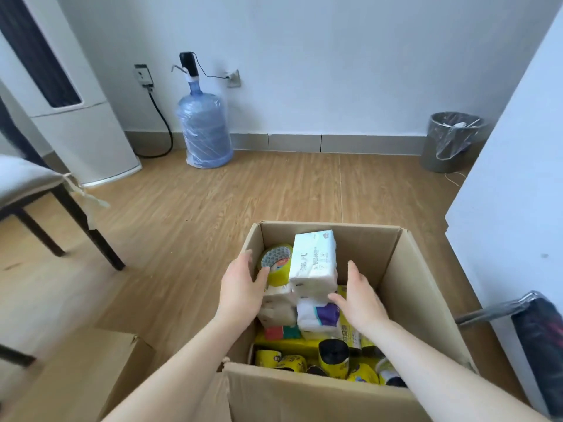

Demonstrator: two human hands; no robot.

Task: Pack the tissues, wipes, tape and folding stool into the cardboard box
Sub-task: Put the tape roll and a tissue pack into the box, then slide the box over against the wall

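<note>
An open cardboard box (408,269) stands on the wooden floor in front of me. Inside, a white tissue pack (313,258) lies tilted on top of other tissue packs (316,316), next to a yellow tape roll (275,263) at the far left. Several yellow-and-black rolls (333,357) lie at the near end. My left hand (240,287) is inside the box, fingers apart, its thumb touching the tape roll. My right hand (358,296) is open beside the tissue packs, fingertips at their lower right edge. No folding stool can be made out.
Another cardboard box (76,376) lies at the near left. A chair (36,193) stands left, a water jug (205,129) and a bin (451,141) by the far wall. A white panel (511,178) and a dark object (539,339) are on the right.
</note>
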